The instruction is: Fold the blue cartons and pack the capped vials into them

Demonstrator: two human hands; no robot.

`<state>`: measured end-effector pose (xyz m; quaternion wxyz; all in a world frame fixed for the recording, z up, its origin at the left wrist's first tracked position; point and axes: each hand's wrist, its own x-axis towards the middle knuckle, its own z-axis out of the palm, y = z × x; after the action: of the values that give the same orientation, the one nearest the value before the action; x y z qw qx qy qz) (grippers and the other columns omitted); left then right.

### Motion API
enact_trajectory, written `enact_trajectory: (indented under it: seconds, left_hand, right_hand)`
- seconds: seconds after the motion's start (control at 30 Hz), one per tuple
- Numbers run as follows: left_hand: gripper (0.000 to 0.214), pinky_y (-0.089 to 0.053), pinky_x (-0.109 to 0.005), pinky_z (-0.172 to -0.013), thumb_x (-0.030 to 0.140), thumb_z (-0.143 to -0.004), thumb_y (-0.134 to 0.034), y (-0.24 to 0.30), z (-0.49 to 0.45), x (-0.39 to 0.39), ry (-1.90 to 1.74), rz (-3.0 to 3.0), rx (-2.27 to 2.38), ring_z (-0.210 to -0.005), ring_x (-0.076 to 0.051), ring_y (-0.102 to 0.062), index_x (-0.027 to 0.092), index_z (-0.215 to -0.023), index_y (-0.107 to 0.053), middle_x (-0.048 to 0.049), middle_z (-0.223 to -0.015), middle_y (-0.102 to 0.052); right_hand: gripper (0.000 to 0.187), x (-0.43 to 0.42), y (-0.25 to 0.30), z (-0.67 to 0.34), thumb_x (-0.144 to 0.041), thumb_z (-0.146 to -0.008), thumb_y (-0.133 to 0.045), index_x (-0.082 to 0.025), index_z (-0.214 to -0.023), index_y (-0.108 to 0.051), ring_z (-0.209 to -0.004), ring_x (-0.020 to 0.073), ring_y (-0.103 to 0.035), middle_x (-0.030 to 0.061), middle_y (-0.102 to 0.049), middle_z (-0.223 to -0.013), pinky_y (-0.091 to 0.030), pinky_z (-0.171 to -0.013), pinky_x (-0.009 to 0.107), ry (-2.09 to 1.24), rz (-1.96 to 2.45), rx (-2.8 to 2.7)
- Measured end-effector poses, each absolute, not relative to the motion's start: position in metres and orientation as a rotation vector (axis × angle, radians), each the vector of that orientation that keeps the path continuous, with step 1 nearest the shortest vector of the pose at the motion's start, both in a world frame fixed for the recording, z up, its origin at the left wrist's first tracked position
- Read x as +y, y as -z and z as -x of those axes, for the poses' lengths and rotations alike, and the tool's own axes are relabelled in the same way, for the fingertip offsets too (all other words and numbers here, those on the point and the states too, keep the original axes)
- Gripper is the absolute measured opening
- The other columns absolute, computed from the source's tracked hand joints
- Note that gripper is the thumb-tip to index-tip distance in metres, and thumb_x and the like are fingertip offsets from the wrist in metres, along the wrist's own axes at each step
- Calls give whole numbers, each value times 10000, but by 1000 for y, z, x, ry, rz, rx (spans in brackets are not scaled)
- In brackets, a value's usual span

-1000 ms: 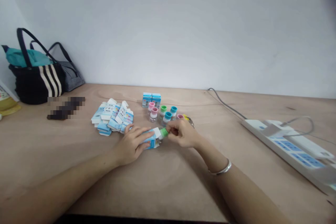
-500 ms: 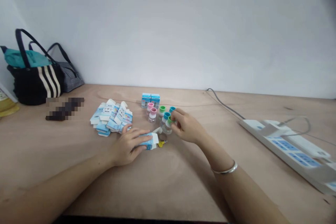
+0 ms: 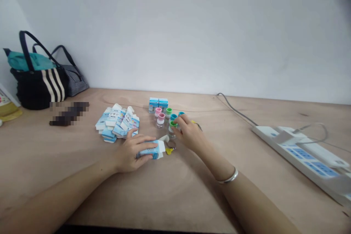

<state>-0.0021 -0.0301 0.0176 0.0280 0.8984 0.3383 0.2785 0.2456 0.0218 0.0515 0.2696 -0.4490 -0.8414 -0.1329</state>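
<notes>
My left hand point(image 3: 131, 151) lies on the wooden table point(image 3: 175, 190), its fingers closed round a small blue-and-white carton point(image 3: 150, 151) whose end flap is open. My right hand point(image 3: 190, 135) pinches a small clear vial with a green cap point(image 3: 172, 127), standing it on the table beside other vials with pink, green and blue caps point(image 3: 164, 116). A small yellow piece point(image 3: 169, 150) and a ring point(image 3: 172, 143) lie between the carton and the vial.
A heap of flat blue-and-white cartons point(image 3: 117, 122) lies left of the vials. Two upright cartons point(image 3: 158, 104) stand behind them. A striped black bag point(image 3: 38, 80) sits far left, a dark blurred object point(image 3: 68, 113) near it. A white power strip point(image 3: 304, 153) with cable lies right.
My right hand drew the green-capped vial away from the carton's open end and set it down among the other vials. My left hand kept hold of the carton.
</notes>
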Motion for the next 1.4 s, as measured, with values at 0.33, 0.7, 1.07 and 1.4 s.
enact_trajectory:
  seconds: [0.33,0.7,1.07,1.4]
  left_hand:
    - [396,-157,-492,-1106,253,-787,-583,-28,3,-37,-879,-2750,1035,-1109,-231,-582,273,-1182,-557,-60,-1253,-595]
    - [444,-393,-442,-951,265,-754,-582,-33,2,-35,-902,-2680,1111,-1008,-258,-608,212,-1191,-529,-75,-1117,-657]
    - [477,-410,-446,-953,257,-745,-604,-28,4,-32,-896,-2722,1113,-1010,-255,-608,218,-1213,-520,-76,-1130,-650]
    - [424,-462,-397,-960,175,-821,-575,-8,0,-18,-1031,-2911,996,-1102,-211,-562,258,-1232,-509,-32,-1203,-619]
  right_hand:
    - [77,6,-69,-247,-229,-674,-687,-182,-727,-658,-547,106,-546,-8,-641,-663,-302,-462,206,-452,1216,-2753]
    - [255,17,-69,-288,-164,-558,-732,-187,-405,-530,-397,102,-451,-28,-507,-435,-267,-393,229,-480,1668,-2657]
    - [73,27,-65,-271,-187,-734,-598,-172,-666,-621,-620,181,-589,89,-653,-744,-336,-511,252,30,1820,-2579]
    - [238,28,-73,-276,-379,-840,-501,-181,-776,-616,-639,196,-603,78,-645,-708,-312,-495,250,154,2047,-2238]
